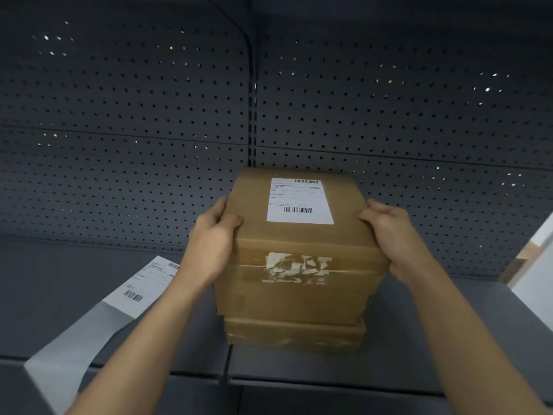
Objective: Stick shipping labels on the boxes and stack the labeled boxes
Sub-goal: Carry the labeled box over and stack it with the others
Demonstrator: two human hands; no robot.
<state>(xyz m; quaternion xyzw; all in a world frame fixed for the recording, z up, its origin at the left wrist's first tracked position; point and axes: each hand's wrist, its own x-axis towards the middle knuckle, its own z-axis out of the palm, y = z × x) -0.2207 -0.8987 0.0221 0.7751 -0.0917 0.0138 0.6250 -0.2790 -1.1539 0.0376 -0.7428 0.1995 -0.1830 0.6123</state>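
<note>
A brown cardboard box [299, 235] sits on top of a second, flatter cardboard box [294, 335] on the dark grey shelf [74, 280], toward the back edge and close to the perforated back panel [125, 115]. The upper one carries a white shipping label [300, 201] with barcodes on its top face, and a torn white patch [297, 269] shows on its taped front face. The left hand [209, 250] grips the upper box's left side, its fingers [220, 209] wrapped against the side wall and its thumb lying over the top edge. The right hand [395, 235] clamps the right side in the same way, thumb on the top edge and the rest of the hand curled down the side wall, so that the box is squeezed between both palms. The upper box sits roughly square over the lower one, overhanging it slightly. On the shelf toward the left front edge lies a strip of white label sheets [89, 324]; the farthest of them shows printed barcodes and is partly hidden behind the left forearm.
</note>
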